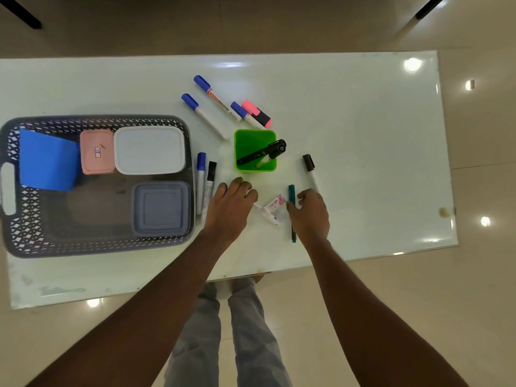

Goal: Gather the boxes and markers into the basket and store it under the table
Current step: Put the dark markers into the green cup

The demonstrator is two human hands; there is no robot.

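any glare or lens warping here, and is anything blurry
Head view: ceiling lights throw bright glare spots on the glossy table and the floor; the wide-angle lens bows the table's edges and the basket rim; mildly soft overall, yet the whiteboard marker print is legible.

Dark grey basket (28, 233), diamond lattice punched all around its walls. Inside it: a bright blue box (47, 160), a pink box (97, 163) wearing a red-edged white label (97, 152), a white box (149, 150), a slate-grey box (160, 209). Out on the pale, glossy surface (363, 135): a lime green cup (243, 141), a pink highlighter (257, 113) banded black, a teal pen (292, 191), a white-bodied blue-capped marker (205, 115) and black-capped marker (310, 170).
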